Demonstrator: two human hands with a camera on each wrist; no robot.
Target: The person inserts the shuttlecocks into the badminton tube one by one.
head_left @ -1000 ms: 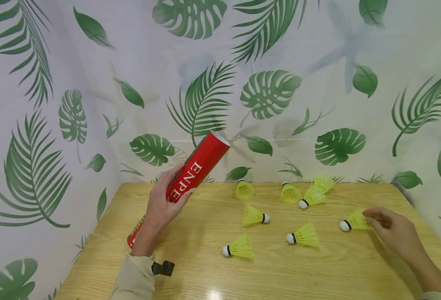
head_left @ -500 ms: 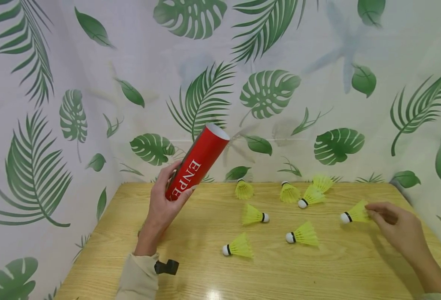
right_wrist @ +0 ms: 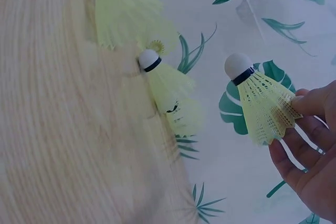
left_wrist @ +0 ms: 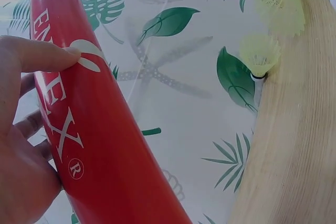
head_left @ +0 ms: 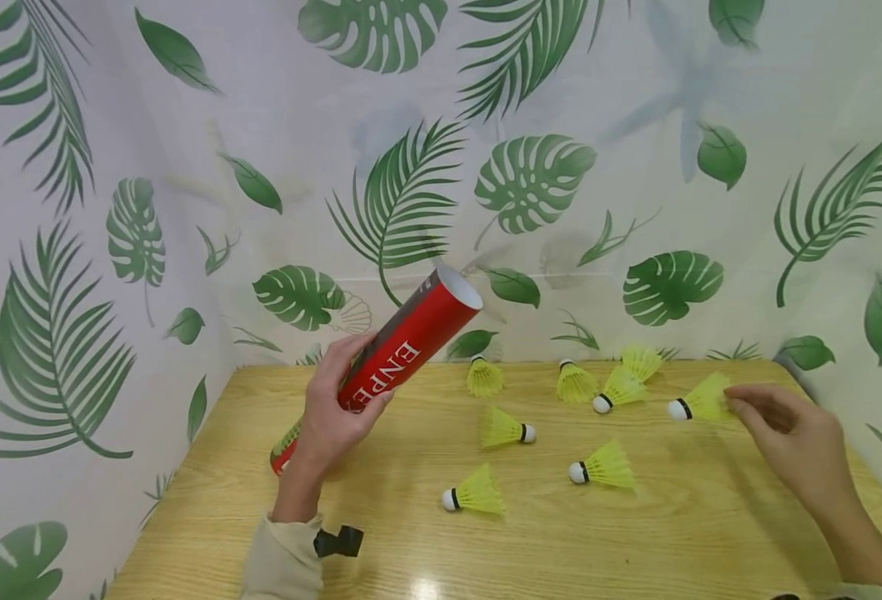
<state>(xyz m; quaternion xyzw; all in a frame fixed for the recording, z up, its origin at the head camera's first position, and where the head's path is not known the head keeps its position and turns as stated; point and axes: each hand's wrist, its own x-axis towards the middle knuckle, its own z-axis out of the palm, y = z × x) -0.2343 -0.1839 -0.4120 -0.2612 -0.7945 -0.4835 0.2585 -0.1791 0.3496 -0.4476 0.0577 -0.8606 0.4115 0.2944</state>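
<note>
My left hand [head_left: 339, 417] grips a red shuttlecock tube [head_left: 411, 337] round its middle, tilted with its round white end up to the right. White lettering runs along the tube, and the thumb lies across it in the left wrist view. On the right, my right hand [head_left: 797, 442] pinches a yellow shuttlecock [right_wrist: 265, 103] by the edge of its skirt, with the white cork pointing left in the head view. In the right wrist view the thumb is on one side of the skirt and the fingers are on the other.
Several more yellow shuttlecocks lie on the wooden table [head_left: 531, 542], among them a near one [head_left: 478, 492], a middle one [head_left: 606, 467] and two overlapping ones [head_left: 621, 387] at the back. A leaf-patterned cloth [head_left: 546, 100] rises behind the table and along the left.
My right hand has raised the pinched shuttlecock up and slightly left in the head view. The tube's upper end dipped a little and shifted right, its white round end turning more into view.
</note>
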